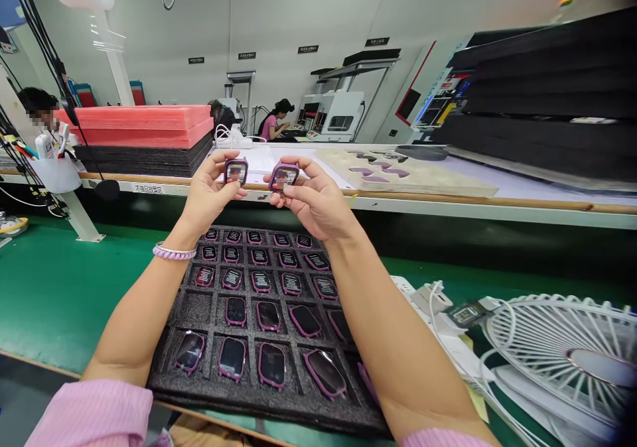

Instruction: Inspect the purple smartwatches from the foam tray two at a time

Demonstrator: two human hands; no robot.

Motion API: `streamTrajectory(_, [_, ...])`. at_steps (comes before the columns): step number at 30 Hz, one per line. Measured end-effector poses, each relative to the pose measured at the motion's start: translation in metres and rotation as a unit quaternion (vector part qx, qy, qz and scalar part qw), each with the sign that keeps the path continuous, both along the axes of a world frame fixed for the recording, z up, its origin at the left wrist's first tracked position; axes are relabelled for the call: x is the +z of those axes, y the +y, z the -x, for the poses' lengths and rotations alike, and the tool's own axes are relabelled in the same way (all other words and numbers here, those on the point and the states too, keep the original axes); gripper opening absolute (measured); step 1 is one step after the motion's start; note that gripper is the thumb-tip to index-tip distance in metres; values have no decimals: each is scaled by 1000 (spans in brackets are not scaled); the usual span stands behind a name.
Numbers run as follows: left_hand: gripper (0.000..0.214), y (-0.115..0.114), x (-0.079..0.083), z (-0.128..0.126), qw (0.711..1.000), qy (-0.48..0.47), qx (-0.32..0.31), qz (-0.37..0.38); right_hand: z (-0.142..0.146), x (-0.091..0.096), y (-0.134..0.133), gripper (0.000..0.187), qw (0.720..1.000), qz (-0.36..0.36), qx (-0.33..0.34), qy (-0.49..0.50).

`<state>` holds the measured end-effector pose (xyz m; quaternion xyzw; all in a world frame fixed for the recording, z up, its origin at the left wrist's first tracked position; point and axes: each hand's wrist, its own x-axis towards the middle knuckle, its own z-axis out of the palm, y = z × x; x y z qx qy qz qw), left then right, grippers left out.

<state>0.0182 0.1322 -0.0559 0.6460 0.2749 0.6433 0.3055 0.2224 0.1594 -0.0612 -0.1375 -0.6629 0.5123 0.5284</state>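
Note:
My left hand [213, 185] grips a purple-framed smartwatch [235, 172] by its edges, with the lit screen facing me. Beside it, my right hand [311, 191] pinches a second purple smartwatch [283, 178], its screen lit too. Both are held up side by side, a small gap between them, above a black foam tray [196, 309]. Many more watches lie in the tray's square pockets. Those in the far rows show lit text, while a nearer watch [272, 365] has a dark screen. One pocket at the left holds no watch. My right forearm hides part of the tray's right side.
A white fan [562, 354] and a power strip with plugs [438, 308] stand at the right. Red foam sheets [139, 125] lie on a shelf [378, 201] behind the tray. Black foam [542, 115] is stacked at far right. Other people sit in the background.

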Motion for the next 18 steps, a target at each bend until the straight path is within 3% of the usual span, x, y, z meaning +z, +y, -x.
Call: streamTrajectory(18, [46, 0, 0, -1, 999, 7, 20, -45, 1, 0, -4, 54, 999, -16, 29, -12])
